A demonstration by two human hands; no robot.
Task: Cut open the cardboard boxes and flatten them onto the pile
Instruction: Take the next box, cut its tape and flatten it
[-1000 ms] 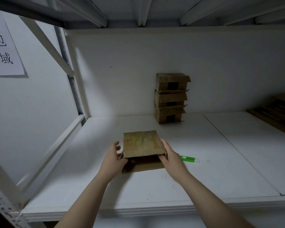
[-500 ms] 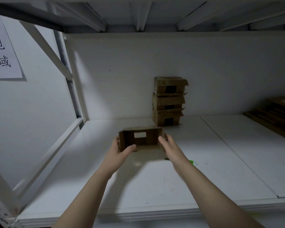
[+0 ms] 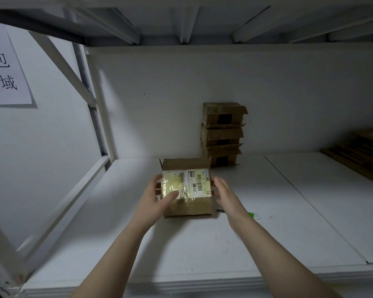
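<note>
A small brown cardboard box [image 3: 191,208] is in the middle of the white shelf [image 3: 202,244], its taped face with a white shipping label turned up toward me. My left hand [image 3: 153,198] grips its left side, thumb lying across the taped top. My right hand [image 3: 224,194] is at the box's right edge with fairly straight fingers against it. A stack of three similar boxes [image 3: 223,134] stands behind, against the back wall. A green-handled cutter [image 3: 253,215] lies on the shelf, partly hidden by my right wrist.
A pile of flattened cardboard [image 3: 362,151] lies at the far right of the shelf. A slanted white brace and upright post [image 3: 91,117] close off the left side. A paper sign [image 3: 4,67] hangs on the left wall. An upper shelf runs low overhead.
The box has been turned over between my hands: first a plain top, then its open hollow side facing me, now the labelled, taped face up.
</note>
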